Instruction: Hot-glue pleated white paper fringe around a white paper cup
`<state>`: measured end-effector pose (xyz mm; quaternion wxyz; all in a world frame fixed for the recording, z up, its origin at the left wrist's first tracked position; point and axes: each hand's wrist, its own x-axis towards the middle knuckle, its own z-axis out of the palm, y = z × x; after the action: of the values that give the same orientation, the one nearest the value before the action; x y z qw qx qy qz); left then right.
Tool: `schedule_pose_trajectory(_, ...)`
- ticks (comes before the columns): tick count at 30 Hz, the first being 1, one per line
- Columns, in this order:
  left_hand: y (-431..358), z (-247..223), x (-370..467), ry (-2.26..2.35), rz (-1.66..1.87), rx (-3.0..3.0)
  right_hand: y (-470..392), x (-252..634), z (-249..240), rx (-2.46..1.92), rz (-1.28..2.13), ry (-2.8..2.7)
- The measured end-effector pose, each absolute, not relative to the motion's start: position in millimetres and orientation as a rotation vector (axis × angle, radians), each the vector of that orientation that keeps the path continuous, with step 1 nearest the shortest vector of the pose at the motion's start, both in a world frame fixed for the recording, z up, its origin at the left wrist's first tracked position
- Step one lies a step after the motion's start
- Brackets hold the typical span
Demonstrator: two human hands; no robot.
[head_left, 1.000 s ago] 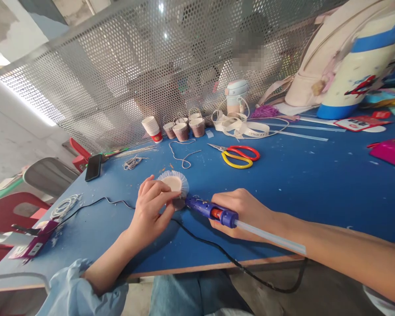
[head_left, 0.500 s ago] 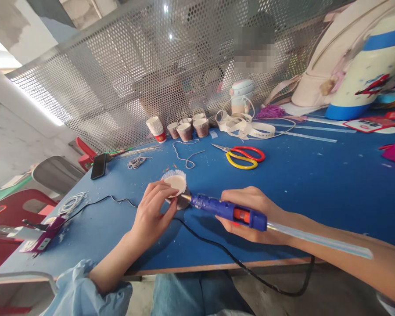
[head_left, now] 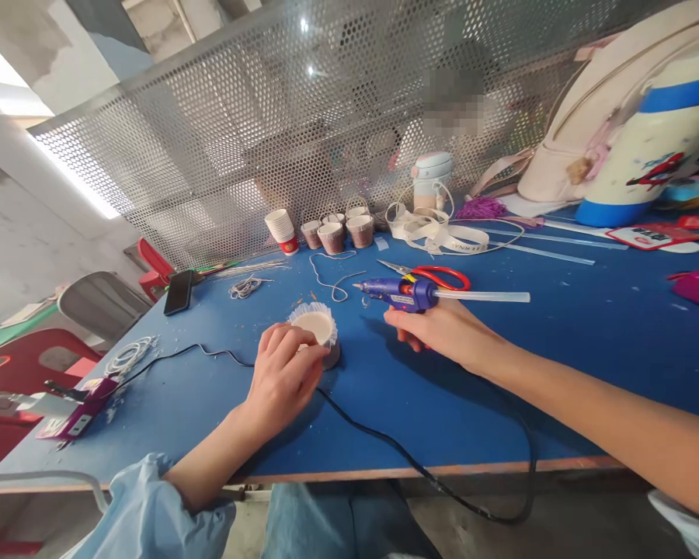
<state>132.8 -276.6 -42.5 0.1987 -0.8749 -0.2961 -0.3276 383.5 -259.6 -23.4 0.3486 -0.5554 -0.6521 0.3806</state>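
Note:
A small paper cup (head_left: 314, 326) with white ruffled trim (head_left: 331, 317) round its rim stands on the blue table, its outside brownish. My left hand (head_left: 285, 366) is closed at the near side of the rim; the fingertips are partly hidden, and the cup's front is covered by them. To the right, my right hand (head_left: 434, 330) grips a blue hot glue gun (head_left: 397, 293), raised above the table with its nozzle pointing left. A clear glue stick (head_left: 489, 296) sticks out from its back. Scissors (head_left: 443, 276) with red and yellow handles lie behind the gun, partly covered.
Several brown-wrapped cups (head_left: 331, 237) and a stack of paper cups (head_left: 280, 230) stand at the back, near white ribbon (head_left: 425, 233). A black cord (head_left: 384, 439) crosses the table's front. On the left are a phone (head_left: 178, 293) and a power strip (head_left: 85, 411); a large bottle (head_left: 646, 147) stands right.
My right hand has carried the glue gun up and away from the cup, towards the scissors. My left hand stays at the cup, its fingers more curled.

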Motion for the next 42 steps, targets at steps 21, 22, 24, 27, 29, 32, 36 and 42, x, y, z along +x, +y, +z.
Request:
schedule_pose_trajectory(21,-278,-33,117,-0.820,-0.962,-2.466,-250,309,-40,-1.092,1.299,-1.348)
schedule_pose_trajectory(22,-274,-29,113,-0.860,-0.927,-2.491,-250,308,-41,-1.086,1.309,-1.329)
schedule_pose_trajectory(24,-265,-21,105,-0.871,-0.807,-2.586,-249,307,-42,-1.082,1.324,-1.294)
schedule_pose_trajectory(27,-253,-13,93,-0.816,-0.645,-2.720,-249,306,-42,-1.086,1.340,-1.263)
schedule_pose_trajectory(29,-248,-13,86,-0.803,-0.623,-2.730,-251,306,-41,-1.086,1.350,-1.237)
schedule_pose_trajectory(32,-244,-17,80,-0.772,-0.674,-2.690,-253,305,-40,-1.082,1.357,-1.202)
schedule_pose_trajectory(36,-245,-28,80,-0.916,-0.777,-2.729,-253,305,-41,-1.069,1.366,-1.166)
schedule_pose_trajectory(42,-259,-34,87,-1.704,-1.061,-2.684,-252,303,-44,-1.067,1.383,-1.130)
